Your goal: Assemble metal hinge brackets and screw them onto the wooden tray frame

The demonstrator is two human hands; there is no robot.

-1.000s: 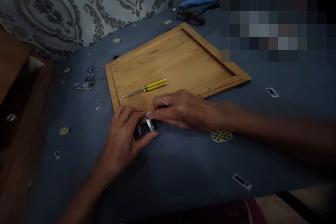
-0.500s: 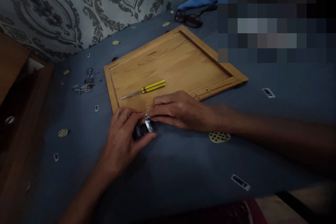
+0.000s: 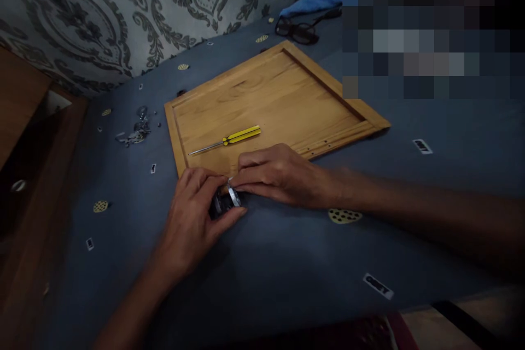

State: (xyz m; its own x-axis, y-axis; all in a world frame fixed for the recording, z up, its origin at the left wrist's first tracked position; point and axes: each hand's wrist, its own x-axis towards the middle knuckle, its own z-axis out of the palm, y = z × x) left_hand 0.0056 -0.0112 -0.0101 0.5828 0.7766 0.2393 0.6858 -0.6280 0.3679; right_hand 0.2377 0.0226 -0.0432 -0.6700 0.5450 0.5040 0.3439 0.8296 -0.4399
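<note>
Both hands meet over a metal fitting at the wooden panel's near edge

A dark blue tablecloth (image 3: 295,262) spreads under and around the wooden panel (image 3: 262,93), the landmark here. The left hand (image 3: 192,208) comes in at the panel's near left corner, its fingers and thumb curled narrowly around the fitting. The right hand (image 3: 279,175) lies along the panel's near edge, fingers bunched close, tips at the fitting's upper end; whether they pinch or merely press, I cannot tell. On the panel, beyond both hands, rests a yellow-handled screwdriver (image 3: 225,141), tip pointing left. Loose metal parts (image 3: 138,130) lie off the panel's left side. The metal fitting (image 3: 234,196) sits at the panel's near edge, its bright strip running from there toward the wearer. It lies right of the left palm and left of the right fingertips, touching both hands; its contact with the wood is hidden.
</note>
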